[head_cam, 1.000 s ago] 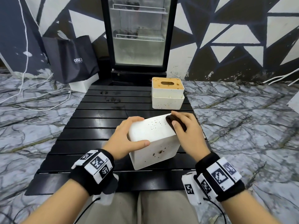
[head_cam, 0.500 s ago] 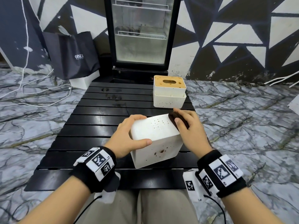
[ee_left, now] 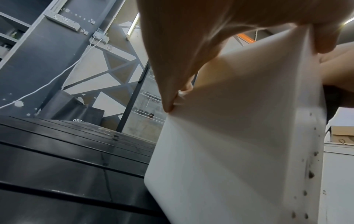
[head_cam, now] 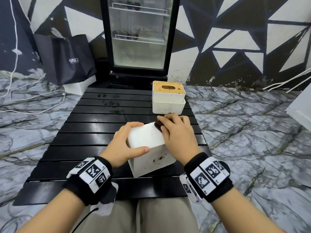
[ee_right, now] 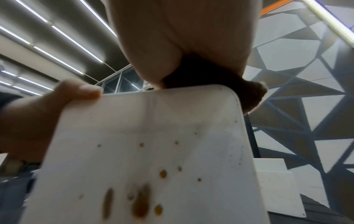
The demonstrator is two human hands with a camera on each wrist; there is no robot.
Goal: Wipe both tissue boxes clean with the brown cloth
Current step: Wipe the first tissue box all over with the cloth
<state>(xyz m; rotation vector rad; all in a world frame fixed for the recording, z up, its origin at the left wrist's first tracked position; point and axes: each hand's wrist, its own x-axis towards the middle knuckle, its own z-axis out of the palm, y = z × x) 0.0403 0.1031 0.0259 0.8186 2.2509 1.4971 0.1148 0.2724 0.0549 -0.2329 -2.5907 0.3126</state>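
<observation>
A white tissue box (head_cam: 148, 148) stands tilted on the black slatted table (head_cam: 94, 125), brown spots on its near face (ee_right: 141, 201) and small specks on its upper face. My left hand (head_cam: 125, 145) grips its left corner, thumb across the near edge. My right hand (head_cam: 176, 132) presses the brown cloth (head_cam: 158, 126) on the box's upper right edge; the cloth (ee_right: 210, 84) bulges out under the palm. A second tissue box (head_cam: 168, 98) with a stained tan lid stands upright at the far right of the table. The left wrist view shows the held box's side (ee_left: 239, 136).
A glass-door fridge (head_cam: 139, 36) stands behind the table. A black bag (head_cam: 67, 59) on a white box sits at the back left, with white cables (head_cam: 33, 105) on the marble floor. My knees (head_cam: 143, 216) are at the table's near edge.
My right hand has slid the cloth leftwards along the far upper edge of the box. The left hand keeps its grip, and the box has turned slightly.
</observation>
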